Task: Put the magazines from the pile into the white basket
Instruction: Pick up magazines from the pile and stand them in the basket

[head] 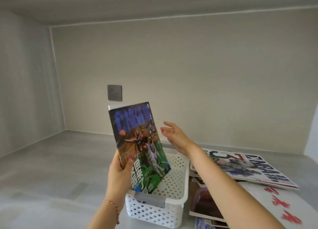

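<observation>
The grey floor [51,168] ran wide and bare to the walls, and the work sat in its near right corner. The pile of magazines [254,170] lay fanned and uneven just right of the white basket [179,191], several covers overlapping at angles, some running out of view at the bottom edge. My right forearm crossed above that pile, and I judged a careless sweep back could drag the top cover off or slide the whole stack.

The basket stood on the floor, its perforated walls low beside the magazine I held. That magazine [137,142] was nearly upright, tilted a little, its lower corner already down inside the basket. Being much taller than the walls, it looked likely to flop or lean out over the rim if released standing, and a heavy lean might tip the light basket.

My left hand [118,173] gripped the magazine's lower left edge, thumb across the cover, fingers behind. That was a one-edge pinch on glossy, floppy paper, so it could slip or buckle. My right hand [173,134] hovered open beside the upper right edge, fingers spread, holding nothing and not touching the cover, so it gave no support.
</observation>
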